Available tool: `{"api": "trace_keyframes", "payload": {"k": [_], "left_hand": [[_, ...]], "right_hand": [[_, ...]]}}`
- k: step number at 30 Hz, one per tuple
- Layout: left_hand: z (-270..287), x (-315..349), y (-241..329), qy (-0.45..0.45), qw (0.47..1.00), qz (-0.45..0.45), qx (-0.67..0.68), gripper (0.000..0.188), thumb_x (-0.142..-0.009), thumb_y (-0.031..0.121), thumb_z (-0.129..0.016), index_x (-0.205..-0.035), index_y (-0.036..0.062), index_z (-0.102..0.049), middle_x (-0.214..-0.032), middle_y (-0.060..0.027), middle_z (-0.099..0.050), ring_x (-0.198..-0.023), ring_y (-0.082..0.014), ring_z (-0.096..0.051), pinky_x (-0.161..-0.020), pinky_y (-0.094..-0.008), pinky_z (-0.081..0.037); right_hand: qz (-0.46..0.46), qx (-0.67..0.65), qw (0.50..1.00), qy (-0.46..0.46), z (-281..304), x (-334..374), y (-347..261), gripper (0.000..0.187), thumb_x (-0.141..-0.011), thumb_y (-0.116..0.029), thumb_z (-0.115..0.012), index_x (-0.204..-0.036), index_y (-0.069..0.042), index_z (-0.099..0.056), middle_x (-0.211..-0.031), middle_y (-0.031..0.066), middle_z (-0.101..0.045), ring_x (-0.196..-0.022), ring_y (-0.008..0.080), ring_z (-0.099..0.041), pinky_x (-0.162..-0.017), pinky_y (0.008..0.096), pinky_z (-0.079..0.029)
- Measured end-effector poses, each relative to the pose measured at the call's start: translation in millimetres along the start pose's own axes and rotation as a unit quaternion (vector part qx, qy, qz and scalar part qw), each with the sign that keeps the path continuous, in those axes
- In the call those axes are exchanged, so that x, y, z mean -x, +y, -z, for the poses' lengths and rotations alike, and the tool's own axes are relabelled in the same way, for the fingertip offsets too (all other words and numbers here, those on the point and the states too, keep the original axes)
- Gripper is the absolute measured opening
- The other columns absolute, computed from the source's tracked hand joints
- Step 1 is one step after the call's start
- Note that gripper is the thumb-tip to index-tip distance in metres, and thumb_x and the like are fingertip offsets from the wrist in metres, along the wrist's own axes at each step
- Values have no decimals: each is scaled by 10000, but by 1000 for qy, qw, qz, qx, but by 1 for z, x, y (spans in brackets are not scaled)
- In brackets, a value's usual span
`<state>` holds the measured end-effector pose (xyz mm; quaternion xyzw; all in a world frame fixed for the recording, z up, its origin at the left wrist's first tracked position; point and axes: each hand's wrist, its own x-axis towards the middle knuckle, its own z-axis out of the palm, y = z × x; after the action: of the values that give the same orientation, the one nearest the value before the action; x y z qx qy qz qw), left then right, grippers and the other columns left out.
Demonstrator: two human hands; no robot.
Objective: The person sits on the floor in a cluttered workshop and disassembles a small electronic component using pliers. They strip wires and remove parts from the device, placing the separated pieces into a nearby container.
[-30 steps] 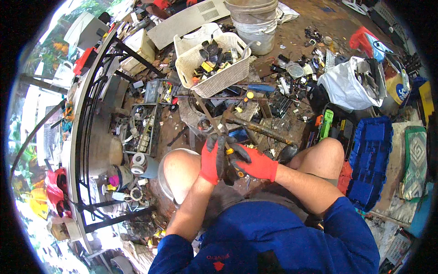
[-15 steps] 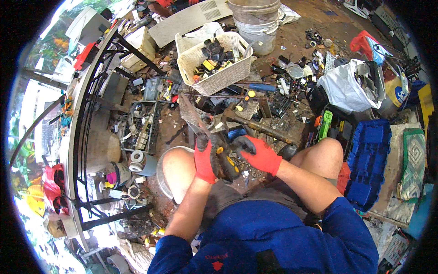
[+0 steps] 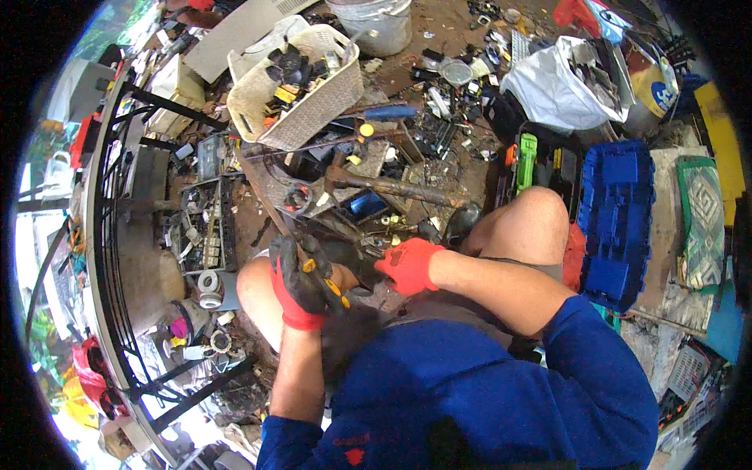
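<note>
My left hand (image 3: 296, 283), in a red and black glove, is wrapped round a long, thin-shafted tool with a black and yellow handle (image 3: 335, 291), which looks like a screwdriver. Its brownish shaft points away to the upper left. My right hand (image 3: 409, 266), gloved alike, is closed at the edge of a dark piece (image 3: 356, 262) between my hands; its fingertips are hidden, and what they grip I cannot make out. Beyond them a hammer (image 3: 407, 190) lies with its wooden handle pointing right. A small device with a blue screen (image 3: 366, 205) is just in front of it.
A cream basket (image 3: 313, 110) of small parts stands ahead, a grey bucket (image 3: 380, 27) behind it. To my right are an open toolbox (image 3: 526, 163), a blue lid (image 3: 619, 223) and a white sack (image 3: 540, 90). A crate of parts (image 3: 207, 227) and black metal frame (image 3: 117, 258) stand left.
The view has shifted, so the surroundings sit further left and higher. My left hand and the tool have moved away from my right hand, which has turned inward with its fingers curled.
</note>
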<state>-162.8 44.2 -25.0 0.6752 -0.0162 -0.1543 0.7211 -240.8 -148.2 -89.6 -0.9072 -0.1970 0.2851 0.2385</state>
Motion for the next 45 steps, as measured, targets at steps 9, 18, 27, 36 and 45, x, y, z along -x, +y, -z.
{"api": "trace_keyframes", "payload": {"k": [9, 18, 27, 36, 45], "left_hand": [[-8, 10, -27, -30, 999, 28, -12, 166, -999, 222, -540, -1013, 60, -509, -754, -35, -569, -634, -136, -553, -541, -285, -457], [-10, 3, -49, -83, 995, 48, 41, 276, -996, 256, -558, -1180, 66, -482, -868, -77, -605, -678, -155, -602, -518, -288, -498], [-18, 3, -61, -117, 954, -137, -239, 188, -1003, 201, -519, -1064, 49, -611, -944, -49, -661, -854, -175, -623, -732, -321, -515], [1, -5, -95, -105, 985, 132, 42, 225, -995, 224, -525, -1115, 44, -587, -1037, -68, -647, -938, -209, -615, -836, -356, -507], [23, -23, -86, -107, 975, -138, -135, 366, -964, 217, -498, -1287, 60, -569, -1239, -60, -618, -1142, -199, -555, -966, -356, -457]], "right_hand": [[3, 42, 995, -90, -3, -9, -3, 394, -787, -251, -604, -1127, -54, -636, -1045, 166, -690, -994, 355, -666, -829, 456, -539], [7, 31, 999, -12, -9, -9, -6, 365, -775, -221, -594, -1097, -64, -666, -1036, 157, -710, -975, 350, -686, -791, 467, -557], [22, 13, 1000, 13, -22, -10, -2, 307, -751, -256, -629, -1004, -89, -681, -1073, 151, -690, -1038, 343, -657, -866, 446, -544], [43, -82, 995, 30, -6, -2, -8, 345, -772, -281, -646, -1068, -116, -705, -1157, 141, -692, -1077, 313, -655, -874, 424, -524], [103, -406, 873, 250, 25, 27, -24, 591, -786, -317, -661, -1289, -43, -518, -1244, 261, -609, -1119, 409, -612, -950, 471, -484]]}}
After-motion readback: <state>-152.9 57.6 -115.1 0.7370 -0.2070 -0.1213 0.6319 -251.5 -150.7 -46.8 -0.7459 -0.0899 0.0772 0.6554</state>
